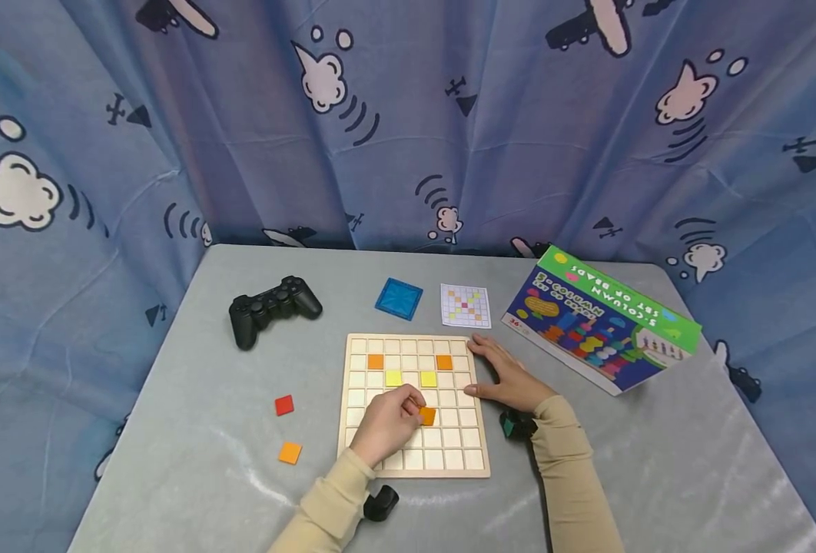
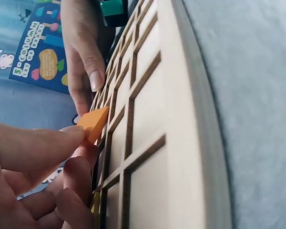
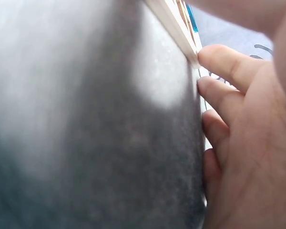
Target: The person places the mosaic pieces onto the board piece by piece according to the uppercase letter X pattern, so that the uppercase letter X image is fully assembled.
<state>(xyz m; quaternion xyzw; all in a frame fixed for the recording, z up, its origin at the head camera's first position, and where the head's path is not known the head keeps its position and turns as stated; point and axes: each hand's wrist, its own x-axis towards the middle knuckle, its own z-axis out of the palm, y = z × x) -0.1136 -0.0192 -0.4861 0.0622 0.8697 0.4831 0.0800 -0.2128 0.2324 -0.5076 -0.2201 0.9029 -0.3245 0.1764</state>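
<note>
My left hand (image 1: pixel 389 421) pinches a thin orange square tile (image 2: pixel 94 123) between thumb and fingers, its edge right at the grid of a pale wooden board (image 1: pixel 418 474). On the board's far rows lie two orange tiles, one at left (image 1: pixel 376 362) and one at right (image 1: pixel 444 362). Nearer in are two yellow tiles, a left one (image 1: pixel 393 378) and a right one (image 1: pixel 428 379). Spread along the board's right edge, my right hand (image 1: pixel 512 382) touches its far corner with the fingertips and its side with the thumb. Part of the board is hidden beneath my left hand.
Left of the board lie a red tile (image 1: pixel 284 405) and a loose orange tile (image 1: pixel 290 453). Behind it are a blue square tray (image 1: pixel 399 299) and a card with a coloured grid pattern (image 1: pixel 466 306). A black game controller (image 1: pixel 275 309) and a printed box (image 1: pixel 602 319) flank them.
</note>
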